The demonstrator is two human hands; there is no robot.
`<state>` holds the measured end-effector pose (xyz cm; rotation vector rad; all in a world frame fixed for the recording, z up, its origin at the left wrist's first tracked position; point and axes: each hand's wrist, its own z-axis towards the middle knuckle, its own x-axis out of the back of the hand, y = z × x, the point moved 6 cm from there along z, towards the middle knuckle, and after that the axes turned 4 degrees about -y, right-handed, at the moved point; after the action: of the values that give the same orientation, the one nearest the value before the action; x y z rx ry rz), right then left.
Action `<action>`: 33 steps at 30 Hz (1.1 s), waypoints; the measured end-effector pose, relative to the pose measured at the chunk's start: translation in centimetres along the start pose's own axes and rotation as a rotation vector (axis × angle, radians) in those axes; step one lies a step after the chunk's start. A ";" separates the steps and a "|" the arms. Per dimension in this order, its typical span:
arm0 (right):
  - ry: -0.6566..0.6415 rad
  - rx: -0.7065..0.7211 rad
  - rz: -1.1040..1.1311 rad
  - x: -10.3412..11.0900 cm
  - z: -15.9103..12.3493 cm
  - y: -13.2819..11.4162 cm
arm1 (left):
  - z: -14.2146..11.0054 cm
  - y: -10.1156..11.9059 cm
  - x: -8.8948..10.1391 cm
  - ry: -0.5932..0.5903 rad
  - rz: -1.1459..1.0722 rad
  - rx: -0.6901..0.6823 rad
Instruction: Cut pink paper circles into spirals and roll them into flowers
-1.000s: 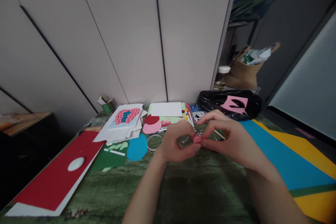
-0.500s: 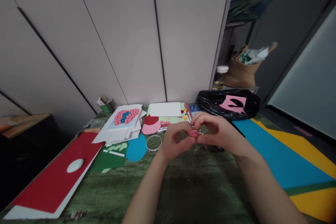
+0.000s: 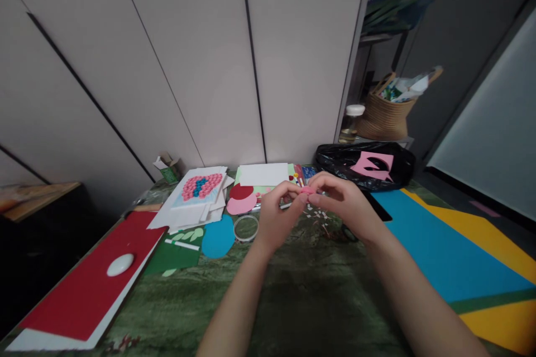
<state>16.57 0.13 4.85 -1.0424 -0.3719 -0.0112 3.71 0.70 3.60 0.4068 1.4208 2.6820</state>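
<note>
Above the green table (image 3: 234,301), a small pink rolled paper piece (image 3: 308,190) is pinched between the fingertips of both hands. My left hand (image 3: 280,217) grips it from the left, and my right hand (image 3: 341,203) from the right, thumbs towards me. Small paper scraps (image 3: 320,216) lie beneath the hands. Left of my left hand are a clear round ring of tape (image 3: 246,228) and a blue paper circle (image 3: 218,236). Pink and dark red paper circles (image 3: 242,204) lie behind them.
On the left, a white mouse (image 3: 120,264) sits on red paper (image 3: 79,295). A pink and blue paper-ball picture (image 3: 201,187) tops white sheets. At the back right is a black plastic bag (image 3: 339,164) with pink paper (image 3: 374,165); blue sheets (image 3: 444,251) lie at right.
Both hands have risen slightly and moved a little away from me with the pink paper piece, tilting it. More scraps and the scissors' handle show beneath my right hand.
</note>
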 end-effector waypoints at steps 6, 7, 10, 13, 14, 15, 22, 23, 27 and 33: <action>-0.102 -0.037 0.002 -0.7 0.3 0.6 | 0.4 -1.0 0.1 -0.130 -0.031 0.074; -0.112 -0.038 -0.006 -0.8 0.4 0.6 | 0.5 -1.0 0.1 -0.166 -0.035 0.082; -0.129 -0.019 -0.031 -1.1 0.5 0.5 | 0.6 -1.1 0.2 -0.249 -0.072 0.095; -0.126 0.010 -0.042 -1.3 0.5 0.2 | 0.6 -1.0 0.3 -0.283 -0.136 0.117; -0.115 0.019 -0.047 -1.3 0.5 0.2 | 0.6 -1.0 0.3 -0.284 -0.147 0.125; -0.102 0.027 -0.054 -1.3 0.5 0.2 | 0.6 -1.1 0.3 -0.284 -0.150 0.133; 0.046 0.081 -0.184 -1.0 0.5 0.4 | 0.6 -1.1 0.8 -0.207 -0.113 0.174; 0.060 0.092 -0.198 -1.0 0.5 0.4 | 0.6 -1.0 0.8 -0.198 -0.118 0.175; 0.080 0.113 -0.229 -1.0 0.4 0.1 | 0.5 -0.8 0.7 -0.170 -0.118 0.163; 0.066 0.145 -0.312 -1.4 0.2 -0.7 | 0.5 -0.9 0.7 -0.157 -0.131 0.140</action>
<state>15.12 -0.28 5.09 -0.8305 -0.4656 -0.2931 3.13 1.76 3.32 0.5032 1.5365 2.3999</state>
